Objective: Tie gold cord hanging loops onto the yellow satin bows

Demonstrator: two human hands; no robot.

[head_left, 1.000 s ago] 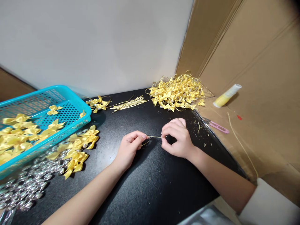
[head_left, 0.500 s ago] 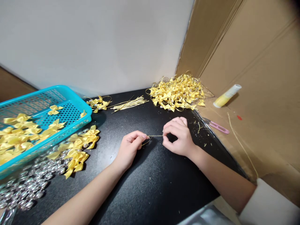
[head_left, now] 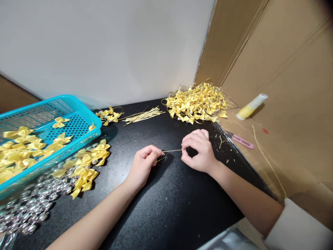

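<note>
A thin gold cord (head_left: 173, 150) runs taut and nearly level between my two hands, over the middle of the black table (head_left: 166, 208). My left hand (head_left: 145, 163) pinches it between thumb and forefinger, and a loose end hangs in a curve below those fingertips. My right hand (head_left: 198, 151) pinches the cord's other end, its thumb and forefinger forming a ring. Farther back lies a bundle of cut gold cords (head_left: 144, 115). Left of my left hand, yellow ribbon bows (head_left: 84, 178) lie beside a heap of silver beads (head_left: 33, 205).
A blue plastic basket (head_left: 96, 130) holding yellow bows stands at the left. Finished-looking bows with cord loops form a pile (head_left: 196, 102) at the back right, and a smaller group (head_left: 110, 115) sits by the basket. On cardboard at right are a pink-handled cutter (head_left: 243, 141) and a roll (head_left: 252, 106).
My right hand has shifted very slightly right, and the cord between the hands now slants up a little toward it. My left hand keeps its pinch almost unmoved.
</note>
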